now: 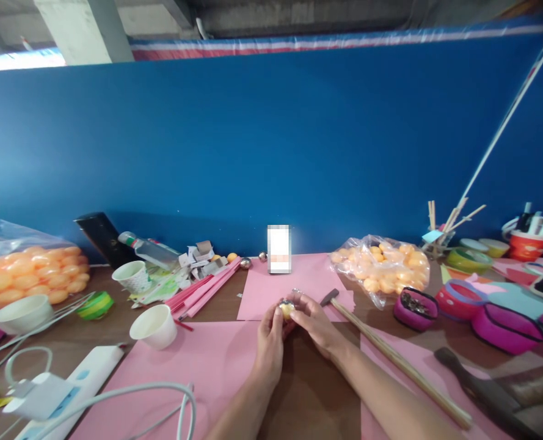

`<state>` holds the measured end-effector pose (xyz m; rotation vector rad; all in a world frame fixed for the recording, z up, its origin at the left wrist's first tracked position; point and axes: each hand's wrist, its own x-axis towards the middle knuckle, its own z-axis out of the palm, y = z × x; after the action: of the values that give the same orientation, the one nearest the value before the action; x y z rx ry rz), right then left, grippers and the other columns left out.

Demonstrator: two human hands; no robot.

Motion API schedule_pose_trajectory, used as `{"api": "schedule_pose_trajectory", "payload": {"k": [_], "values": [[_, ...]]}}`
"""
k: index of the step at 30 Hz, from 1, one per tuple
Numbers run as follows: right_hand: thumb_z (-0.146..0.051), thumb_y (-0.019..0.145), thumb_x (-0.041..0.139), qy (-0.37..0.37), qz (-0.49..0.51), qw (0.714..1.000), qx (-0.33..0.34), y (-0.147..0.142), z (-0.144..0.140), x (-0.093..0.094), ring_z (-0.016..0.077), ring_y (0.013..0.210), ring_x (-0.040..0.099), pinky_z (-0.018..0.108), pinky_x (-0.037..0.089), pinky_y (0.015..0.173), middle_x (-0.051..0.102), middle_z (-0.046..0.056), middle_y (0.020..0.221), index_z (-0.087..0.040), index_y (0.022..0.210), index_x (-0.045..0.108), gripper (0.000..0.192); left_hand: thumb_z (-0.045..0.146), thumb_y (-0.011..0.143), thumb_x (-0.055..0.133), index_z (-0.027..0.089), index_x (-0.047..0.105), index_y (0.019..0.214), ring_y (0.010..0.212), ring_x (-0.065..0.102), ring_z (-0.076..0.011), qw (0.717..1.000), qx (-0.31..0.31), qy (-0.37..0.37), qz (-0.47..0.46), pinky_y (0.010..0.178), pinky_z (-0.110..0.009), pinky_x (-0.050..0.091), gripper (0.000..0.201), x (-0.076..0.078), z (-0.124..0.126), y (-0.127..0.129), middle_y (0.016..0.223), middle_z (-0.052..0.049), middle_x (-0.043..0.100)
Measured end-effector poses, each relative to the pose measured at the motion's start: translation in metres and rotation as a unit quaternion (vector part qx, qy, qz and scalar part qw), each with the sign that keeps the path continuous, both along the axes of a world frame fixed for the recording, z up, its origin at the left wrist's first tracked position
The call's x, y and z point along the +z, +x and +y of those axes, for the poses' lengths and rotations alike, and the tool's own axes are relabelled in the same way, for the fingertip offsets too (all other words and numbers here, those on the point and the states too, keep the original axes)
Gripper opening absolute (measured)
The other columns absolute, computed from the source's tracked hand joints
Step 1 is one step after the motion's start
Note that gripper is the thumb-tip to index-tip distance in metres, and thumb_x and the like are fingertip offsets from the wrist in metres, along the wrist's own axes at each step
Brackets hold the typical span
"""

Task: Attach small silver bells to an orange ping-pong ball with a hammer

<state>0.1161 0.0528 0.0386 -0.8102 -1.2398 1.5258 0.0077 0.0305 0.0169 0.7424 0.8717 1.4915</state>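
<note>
Both hands meet over the middle of the table around a small yellow ball [286,310] with a shiny silver part on its top. My left hand [270,339] is closed on its left side, the thumb pressed to the ball. From the right, my right hand [317,324] grips it too, with thumb and fingers bent around it. The fingers hide much of the ball, and whether the silver part is foil or a shell I cannot tell. Just right of my right hand lies a hammer [367,333] with a long wooden handle. Two silver balls [245,263] rest farther back.
Pink sheets [198,373] cover parts of the brown table. Bags of orange balls [28,272] and yellow balls [385,266] lie left and right. A white cup [153,327], power strip [76,388], pink sticks [209,287] and a magenta container [507,330] stand around. A blue partition [271,134] closes the back.
</note>
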Motion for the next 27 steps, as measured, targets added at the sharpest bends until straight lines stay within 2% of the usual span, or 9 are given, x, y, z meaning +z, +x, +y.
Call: {"api": "schedule_pose_trajectory", "payload": {"k": [7,17,27], "values": [[-0.023,0.070,0.060,0.003,-0.003,1.000,0.003,0.0007,0.0015,-0.0008,0.0192,0.094,0.056,0.032,0.043,0.084,0.062,0.003,0.095,-0.020,0.097,0.057,0.027,0.040,0.076,0.053,0.015,0.056,0.111,0.097,0.057,-0.0230,1.000,-0.010,-0.005,-0.020,0.088,-0.039,0.044,0.042,0.0048,-0.0004,-0.0006,0.103,-0.011,0.062],[-0.031,0.071,0.061,0.004,-0.012,1.000,-0.010,-0.0026,0.0007,-0.0007,0.0184,0.084,0.058,0.031,0.048,0.073,0.061,0.003,0.089,-0.020,0.094,0.055,0.026,0.040,0.075,0.054,0.017,0.055,0.112,0.099,0.057,-0.0241,1.000,-0.011,-0.011,-0.003,0.087,-0.037,0.045,0.043,0.0028,0.0005,-0.0005,0.105,-0.011,0.062],[-0.023,0.072,0.060,0.030,-0.034,0.999,-0.006,-0.0010,0.0023,-0.0081,0.0191,0.096,0.055,0.034,0.043,0.085,0.059,0.004,0.104,-0.022,0.104,0.053,0.032,0.037,0.076,0.054,0.016,0.056,0.109,0.099,0.057,-0.0232,0.998,-0.024,0.001,-0.056,0.088,-0.036,0.044,0.038,0.0045,-0.0023,0.0006,0.106,-0.011,0.062]]}}
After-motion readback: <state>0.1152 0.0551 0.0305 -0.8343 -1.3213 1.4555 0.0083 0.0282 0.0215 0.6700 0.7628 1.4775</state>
